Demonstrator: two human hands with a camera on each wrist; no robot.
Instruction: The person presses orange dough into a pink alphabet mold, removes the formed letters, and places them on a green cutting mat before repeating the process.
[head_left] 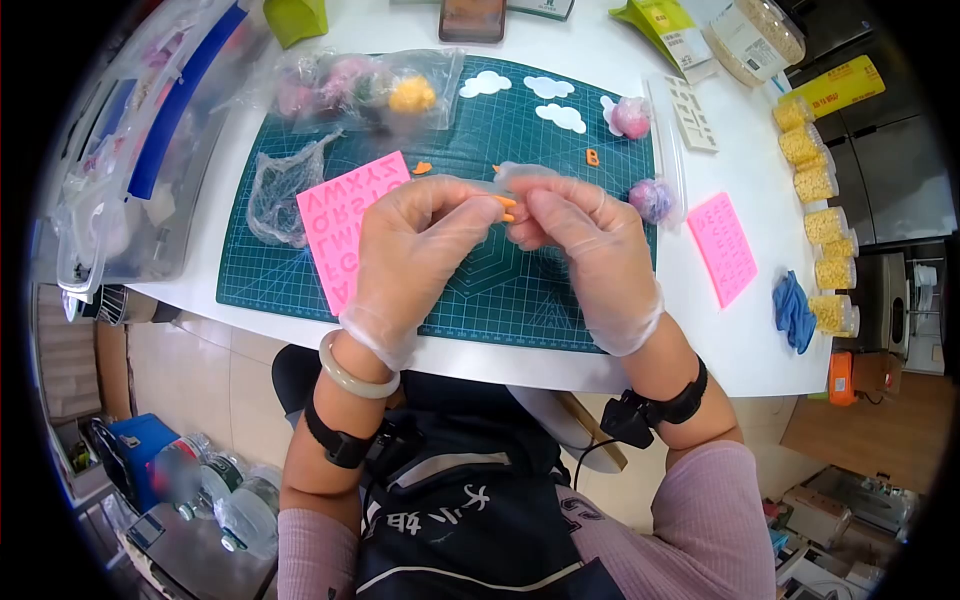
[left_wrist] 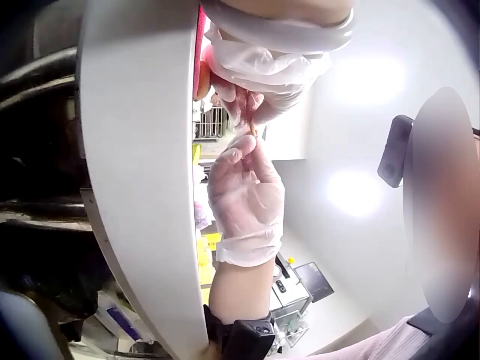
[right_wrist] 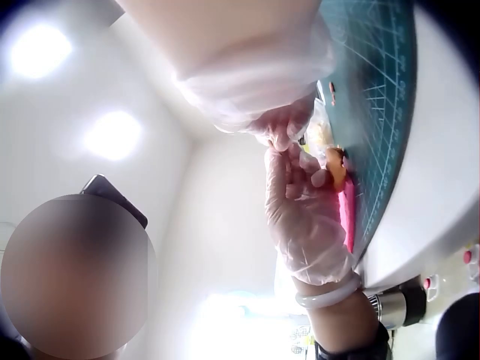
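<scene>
Both hands wear thin clear gloves and meet above the green cutting mat (head_left: 480,300). Between their fingertips is a small orange clay piece (head_left: 507,203), perhaps a letter; its exact shape I cannot tell. My left hand (head_left: 420,235) pinches it between thumb and forefinger. From the other side, my right hand (head_left: 597,240) grips it with bent fingers and thumb. In the left wrist view the orange sliver (left_wrist: 253,130) shows where the fingertips come together. Beside the left hand lies a pink letter mold (head_left: 335,225), partly covered by it. An orange letter B (head_left: 592,157) lies beyond the right hand.
White cloud cutouts (head_left: 548,88) lie at the mat's back, near a bag of coloured clay (head_left: 370,90). Wrapped clay balls (head_left: 651,200) and a second pink mold (head_left: 722,250) are on the right. Crumpled plastic (head_left: 285,195) lies left. Several yellow-filled jars (head_left: 825,225) line the right edge.
</scene>
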